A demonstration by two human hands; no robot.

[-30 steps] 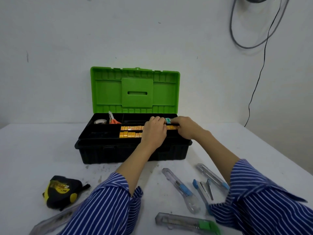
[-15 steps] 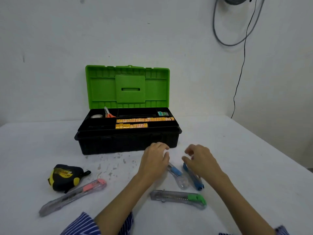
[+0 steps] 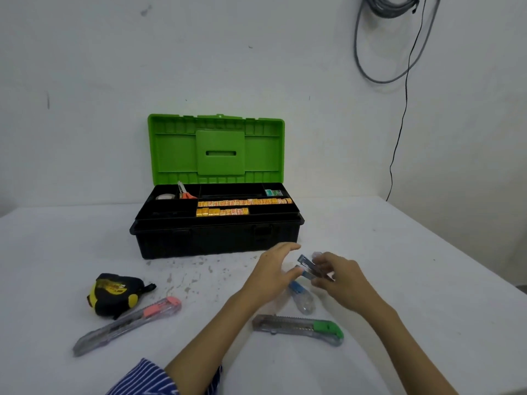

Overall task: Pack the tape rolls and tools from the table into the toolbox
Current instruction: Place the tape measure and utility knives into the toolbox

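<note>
Three utility knives (image 3: 298, 326) lie on the counter (image 3: 399, 280) nearest; labels blur. Right hand (image 3: 339, 277) pinches a small blue stapler (image 3: 308, 267); left hand (image 3: 271, 277), fingers extended, touches it. Beyond, the toolbox (image 3: 216, 223) stands open.

The toolbox (image 3: 216, 240) had a matt black plastic body, and its raised lid (image 3: 216, 149) was smooth, bright green moulded plastic. The table (image 3: 399, 280) looked matt white, rough and speckled with dark flecks. Three knives, one pink-tipped (image 3: 128, 326), one green-tipped (image 3: 298, 327), one blue (image 3: 301, 296), had clear, glossy plastic casings. The tape measure (image 3: 115, 292) seemed rubbery black with shiny yellow plastic. The sleeve (image 3: 137, 379) was striped woven cloth. The stapler (image 3: 309, 270) gleamed like metal, though blurred
</note>
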